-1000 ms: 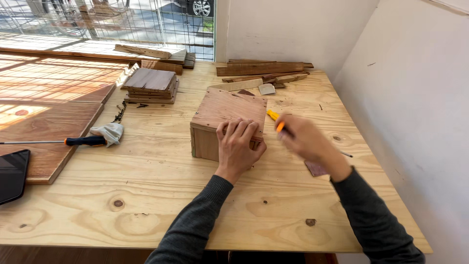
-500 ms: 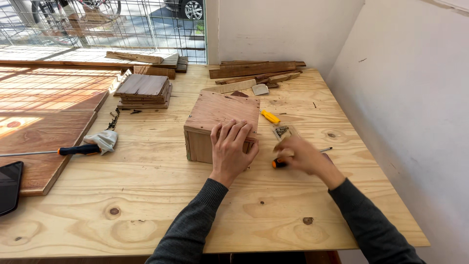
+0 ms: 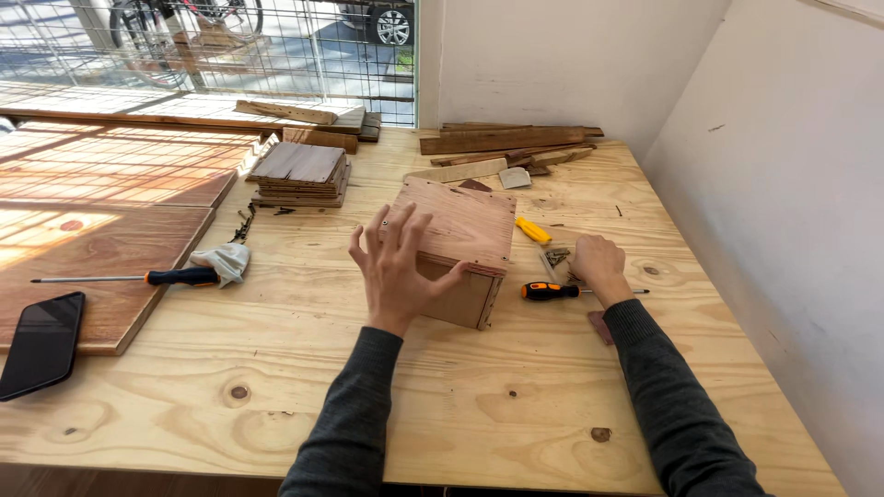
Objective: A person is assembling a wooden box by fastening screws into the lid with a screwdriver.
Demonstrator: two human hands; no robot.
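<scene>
Nearest, two dark sleeves come up over the plywood table point(image 3: 479, 414). Left hand point(image 3: 398, 267) has fingers spread, released — palm against the near left corner of the wooden box point(image 3: 460, 241), gripping nothing. The box sits mid-table, lid face up, turned a bit off square to the table edge. Right hand point(image 3: 599, 265) rests on the table just right of the box, fingers curled down over a small pile of screws point(image 3: 557, 256); cannot tell if it is pinching any. A screwdriver point(image 3: 552, 292) with orange-black handle lies flat between box and right hand, shaft passing under the wrist. A small dark wood chip point(image 3: 599, 327) lies beside the right forearm. A yellow tool point(image 3: 533, 230) lies just past the screws, near the box's right edge.

Left side — a phone point(image 3: 41, 343) lies face up on a reddish board point(image 3: 101, 248), with a second long screwdriver point(image 3: 138, 277) and a white rag point(image 3: 224, 261) at the board's edge. Farther back sits a stack of thin wood squares point(image 3: 299, 173). Long wood offcuts point(image 3: 506, 143) lie at the far edge, against the white wall point(image 3: 571, 55). A wire-grid window point(image 3: 230, 55) shows beyond.
</scene>
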